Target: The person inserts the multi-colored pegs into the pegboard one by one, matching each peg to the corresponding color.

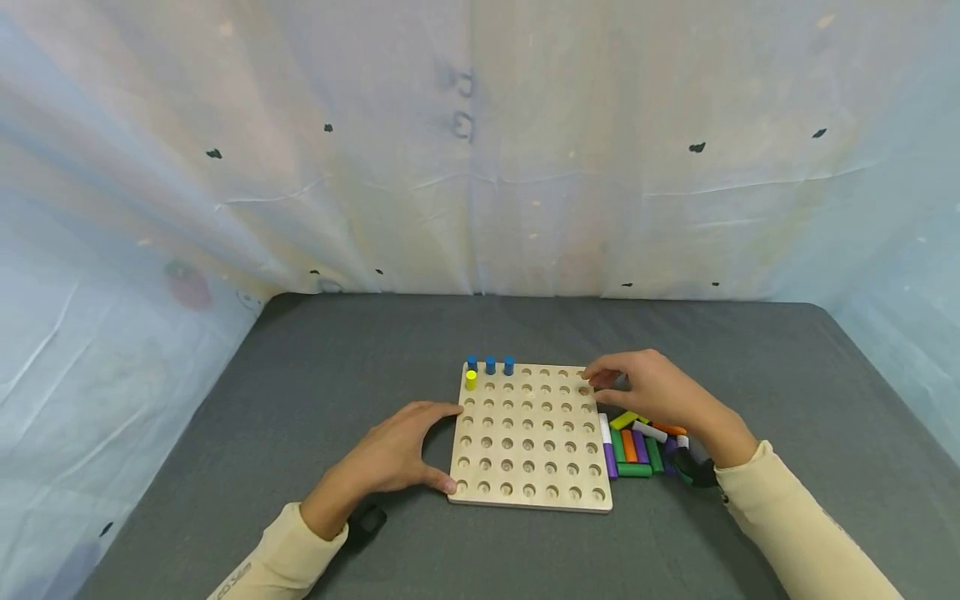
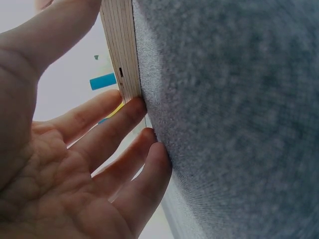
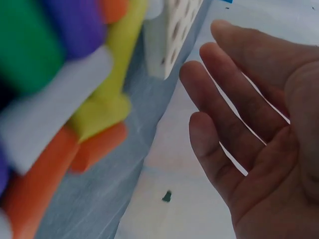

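A square wooden pegboard (image 1: 525,505) with rows of round holes lies flat on the table. Three blue pegs (image 1: 509,366) stand upright at the left of its far row, with one yellow peg (image 1: 471,380) just in front of the leftmost. My left hand (image 1: 390,450) rests against the board's left edge, thumb at the near left corner; in the left wrist view its extended fingers (image 2: 117,124) touch the wooden side. Above the board's far right corner hovers my right hand (image 1: 656,387), fingers loosely bent. The right wrist view shows nothing in that hand (image 3: 264,134).
Loose pegs in green, orange (image 1: 628,446), purple, white and yellow lie heaped against the board's right side, partly beneath my right wrist. The grey table (image 1: 360,350) ends at a pale hanging sheet (image 1: 555,208) behind and at both sides.
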### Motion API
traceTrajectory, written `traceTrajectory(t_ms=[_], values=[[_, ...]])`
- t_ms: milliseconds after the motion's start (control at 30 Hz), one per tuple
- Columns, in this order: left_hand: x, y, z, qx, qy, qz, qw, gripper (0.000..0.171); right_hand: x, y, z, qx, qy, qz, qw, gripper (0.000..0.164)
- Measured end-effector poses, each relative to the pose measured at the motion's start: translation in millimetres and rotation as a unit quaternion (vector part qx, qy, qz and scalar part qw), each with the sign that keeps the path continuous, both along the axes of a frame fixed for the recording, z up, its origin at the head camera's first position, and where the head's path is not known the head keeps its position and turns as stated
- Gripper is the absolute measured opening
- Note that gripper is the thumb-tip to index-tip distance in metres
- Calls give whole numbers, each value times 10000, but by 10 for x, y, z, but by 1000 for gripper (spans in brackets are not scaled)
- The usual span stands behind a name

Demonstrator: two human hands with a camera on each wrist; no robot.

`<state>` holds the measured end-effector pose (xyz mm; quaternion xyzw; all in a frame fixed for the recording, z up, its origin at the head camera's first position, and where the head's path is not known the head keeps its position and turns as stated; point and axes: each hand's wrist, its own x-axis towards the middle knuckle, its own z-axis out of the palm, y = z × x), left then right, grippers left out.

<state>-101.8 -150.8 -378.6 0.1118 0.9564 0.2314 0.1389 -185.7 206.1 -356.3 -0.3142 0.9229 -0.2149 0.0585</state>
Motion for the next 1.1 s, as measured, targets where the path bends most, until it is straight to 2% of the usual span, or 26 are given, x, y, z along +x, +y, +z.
traceTrajectory(t_ms=[367, 633, 1100], values=[[-4, 6, -2, -41, -40, 55, 10000, 98, 81, 268, -57, 156, -295, -176, 9993, 32], [-8, 6, -20, -50, -37, 63, 10000, 99, 41, 268, -104, 103, -388, 7, 9992, 33], [-15, 1, -22, -52, -61, 40, 10000, 99, -12, 241, -185, 439, -478, 156, 9978, 26]])
